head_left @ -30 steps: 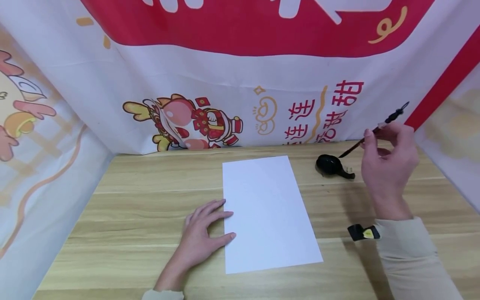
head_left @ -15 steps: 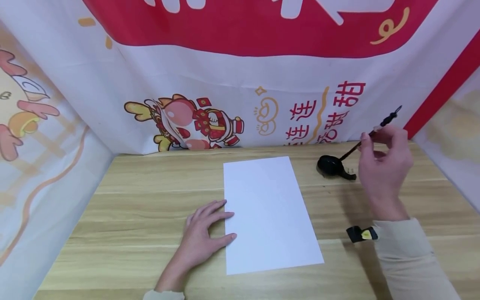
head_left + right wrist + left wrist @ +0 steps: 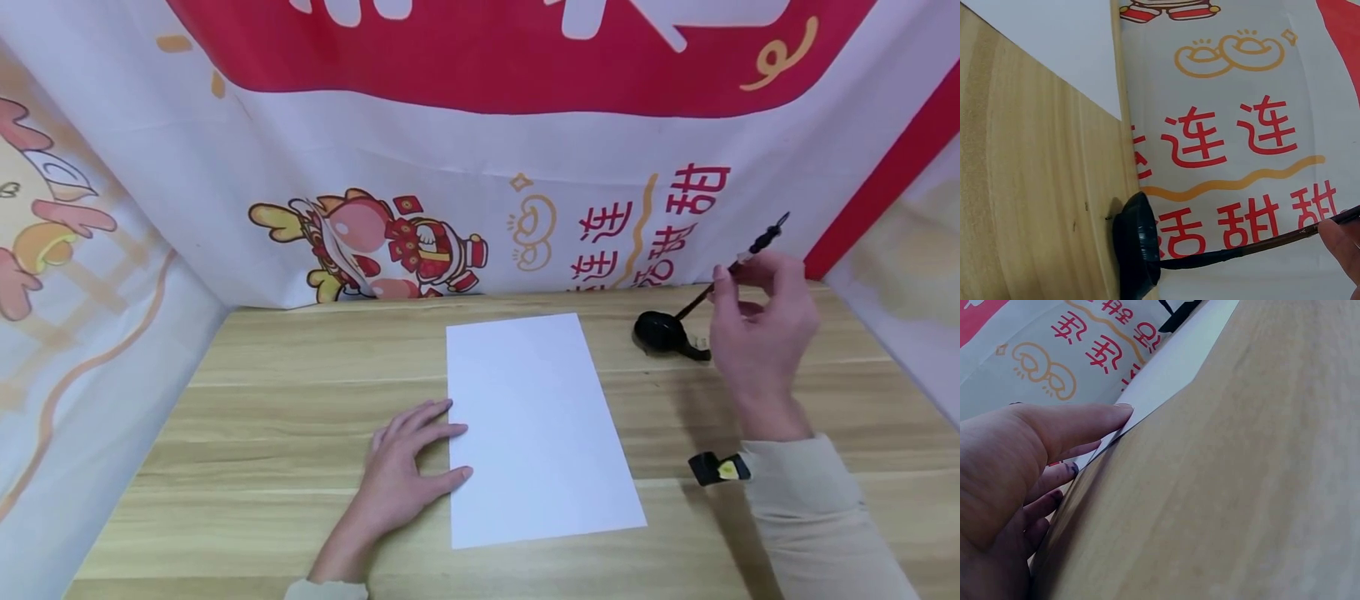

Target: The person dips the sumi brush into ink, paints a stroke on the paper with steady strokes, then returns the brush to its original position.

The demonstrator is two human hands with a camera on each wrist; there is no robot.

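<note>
Currently right hand [image 3: 761,333] fingers pinching brush [image 3: 720,279] dipped in ink dish [image 3: 660,332], left hand [image 3: 401,475] fingers flat on paper [image 3: 536,433] edge.

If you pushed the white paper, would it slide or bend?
The white paper looks thin and flat on the smooth wooden table, so it would probably slide easily. The left hand presses its edge, likely stopping that. Lifted, it would probably flop.

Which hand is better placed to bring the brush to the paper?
Right. The right hand already pinches the brush, whose tip is at the ink dish. The left hand lies flat, touching the left edge of the paper.
</note>
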